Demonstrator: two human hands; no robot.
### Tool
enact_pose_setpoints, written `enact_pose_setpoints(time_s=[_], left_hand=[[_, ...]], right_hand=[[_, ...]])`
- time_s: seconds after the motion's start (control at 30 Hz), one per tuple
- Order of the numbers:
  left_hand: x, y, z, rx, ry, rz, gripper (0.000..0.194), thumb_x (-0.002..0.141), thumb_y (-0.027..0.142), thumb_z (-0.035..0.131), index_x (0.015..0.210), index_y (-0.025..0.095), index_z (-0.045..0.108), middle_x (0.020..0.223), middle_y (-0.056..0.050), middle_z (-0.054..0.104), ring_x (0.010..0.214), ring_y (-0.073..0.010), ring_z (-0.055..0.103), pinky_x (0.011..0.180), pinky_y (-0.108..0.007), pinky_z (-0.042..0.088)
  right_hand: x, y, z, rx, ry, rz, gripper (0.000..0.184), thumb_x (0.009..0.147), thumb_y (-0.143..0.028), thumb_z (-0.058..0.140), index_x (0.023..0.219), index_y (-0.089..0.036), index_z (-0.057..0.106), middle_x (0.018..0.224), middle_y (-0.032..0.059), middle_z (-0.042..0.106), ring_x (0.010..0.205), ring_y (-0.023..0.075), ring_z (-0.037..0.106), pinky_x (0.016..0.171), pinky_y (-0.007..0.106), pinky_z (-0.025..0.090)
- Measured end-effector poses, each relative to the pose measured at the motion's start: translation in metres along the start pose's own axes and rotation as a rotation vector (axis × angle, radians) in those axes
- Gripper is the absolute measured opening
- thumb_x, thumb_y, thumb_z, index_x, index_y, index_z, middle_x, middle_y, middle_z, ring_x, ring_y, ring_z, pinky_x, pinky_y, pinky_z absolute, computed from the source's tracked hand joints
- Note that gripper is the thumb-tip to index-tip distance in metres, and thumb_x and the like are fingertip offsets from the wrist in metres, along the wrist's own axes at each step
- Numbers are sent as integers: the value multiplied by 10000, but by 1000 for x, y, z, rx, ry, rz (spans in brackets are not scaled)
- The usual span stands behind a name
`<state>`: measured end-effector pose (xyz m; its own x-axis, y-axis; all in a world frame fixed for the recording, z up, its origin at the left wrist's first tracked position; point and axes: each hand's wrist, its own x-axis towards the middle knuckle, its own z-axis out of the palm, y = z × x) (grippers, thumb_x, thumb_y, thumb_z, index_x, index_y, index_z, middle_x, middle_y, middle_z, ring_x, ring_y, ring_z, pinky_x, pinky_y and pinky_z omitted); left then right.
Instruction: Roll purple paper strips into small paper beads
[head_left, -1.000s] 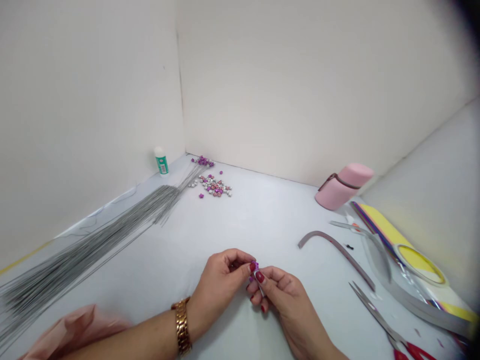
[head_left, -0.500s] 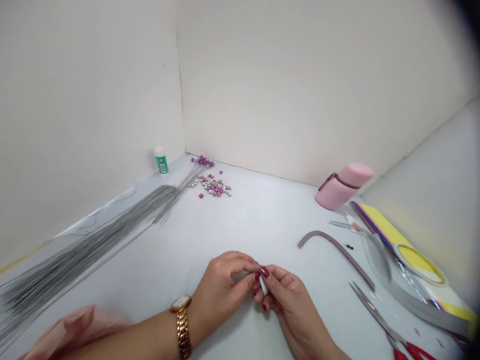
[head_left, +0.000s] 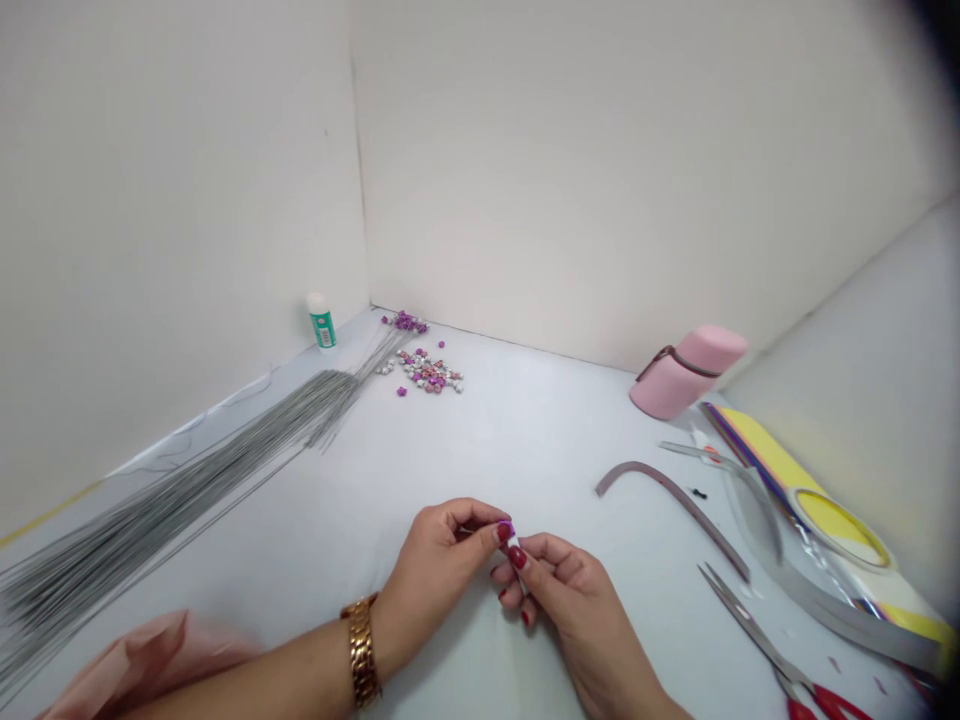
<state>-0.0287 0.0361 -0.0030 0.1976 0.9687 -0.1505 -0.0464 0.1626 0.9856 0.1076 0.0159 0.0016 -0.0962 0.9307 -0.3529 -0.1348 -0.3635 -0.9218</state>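
In the head view my left hand (head_left: 439, 565), with a gold watch at its wrist, pinches the purple end of a small purple and white paper strip (head_left: 514, 541). My right hand (head_left: 574, 600) grips the strip's white part between thumb and fingers, just below and to the right. The thumbs nearly meet, and fingers hide much of the strip. Both hands are held low over the white table (head_left: 480, 455). Further back lies a pile of small purple, silver and pinkish folded paper stars (head_left: 433, 372).
Thin grey wires (head_left: 202, 465) spread along the left, some tipped with purple stars (head_left: 407, 321). A glue stick (head_left: 322, 325) stands at the back left. Rightward are a pink case (head_left: 686, 372), a curved mauve strip (head_left: 679, 503), red-handled scissors (head_left: 772, 640) and yellow paper strips (head_left: 757, 440).
My left fingers have shifted slightly up and left at the strip, and its purple end now shows. My right hand has slid slightly left and down, its thumb lower.
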Motion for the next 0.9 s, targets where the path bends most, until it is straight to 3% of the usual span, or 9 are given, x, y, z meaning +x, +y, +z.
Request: enact_pose_setpoints(time_s=[0.2,0.33,0.43,0.53,0.67,0.77,0.9], left_hand=[[0,0,0,100,4,18,140,765,228,530,771,141,640,592,-11,631,586,-140,584,595,-242,462],[-5,3,-1,349,47,228,138,773,177,527,772,167,665,674,-21,659,650,-137,595,663,-237,454],[-9,4,-2,479,-28,391,165,785,141,510,803,178,670,754,-31,673,721,-136,594,736,-238,437],[-10,4,-2,482,-91,460,191,781,112,494,820,182,667,865,-45,668,822,-150,584,789,-249,425],[-8,0,-1,313,-52,299,187,815,161,459,886,170,632,741,-35,658,715,-142,603,717,-256,459],[-6,-1,1,150,-102,162,192,837,241,445,901,163,608,592,0,597,587,-130,590,611,-244,473],[-4,1,2,83,-167,164,195,823,252,474,773,146,628,590,6,558,530,-110,569,579,-231,466]], right_hand=[[-1,-1,0,-50,-34,-12,210,687,-328,669,668,-124,624,597,35,639,486,95,514,446,192,357],[-1,-1,-1,-54,-51,-36,224,713,-348,641,687,-126,631,617,35,628,499,101,514,452,199,358],[0,2,-3,-53,-59,-50,253,750,-370,597,694,-125,627,566,21,606,482,95,490,456,198,351],[1,4,-4,-26,-50,-63,249,780,-360,566,724,-124,623,521,6,584,466,82,459,462,191,342],[1,2,-2,20,-69,-52,240,785,-349,563,756,-119,628,594,27,606,525,98,498,473,189,354],[0,0,0,35,-43,-47,244,777,-345,573,716,-115,626,620,38,613,535,100,511,465,185,355],[0,0,1,42,-44,-39,246,751,-349,603,681,-113,622,573,30,605,500,91,503,448,179,351]])
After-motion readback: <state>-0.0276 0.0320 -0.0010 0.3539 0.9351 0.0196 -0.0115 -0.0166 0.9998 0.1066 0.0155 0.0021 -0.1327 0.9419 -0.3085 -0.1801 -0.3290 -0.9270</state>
